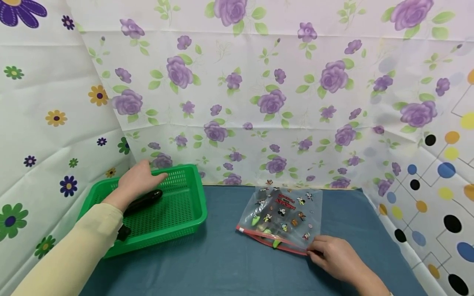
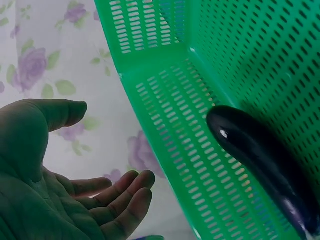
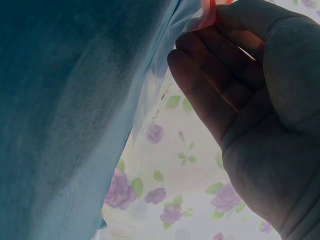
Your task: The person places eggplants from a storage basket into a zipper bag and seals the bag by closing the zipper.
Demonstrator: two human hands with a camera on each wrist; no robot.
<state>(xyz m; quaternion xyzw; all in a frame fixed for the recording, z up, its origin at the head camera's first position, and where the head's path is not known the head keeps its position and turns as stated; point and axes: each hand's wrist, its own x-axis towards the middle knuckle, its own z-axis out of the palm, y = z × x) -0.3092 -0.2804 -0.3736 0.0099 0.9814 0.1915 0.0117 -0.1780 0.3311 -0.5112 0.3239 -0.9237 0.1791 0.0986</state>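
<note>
My left hand [image 1: 138, 183] is above the back left of a green plastic basket [image 1: 200, 205], fingers loosely spread and holding nothing. Inside the basket lies a glossy dark eggplant [image 1: 149, 199], partly hidden by the forearm; the left wrist view shows its rounded end [image 2: 227, 125] apart from the fingers [image 2: 125, 200]. On the right, a clear zip bag [image 1: 296, 209] with cartoon prints lies on the table, its red-edged mouth facing me. Pale green items [image 1: 255, 220] show through it, their kind unclear. My right hand [image 1: 337, 257] pinches the right corner of the bag's red edge [image 3: 207, 15].
A blue cloth [image 1: 222, 263] covers the table. Behind it hangs a white sheet with purple roses [image 1: 272, 100], and patterned sheets enclose both sides. A small dark object [image 1: 124, 232] shows beside the left sleeve, too hidden to identify.
</note>
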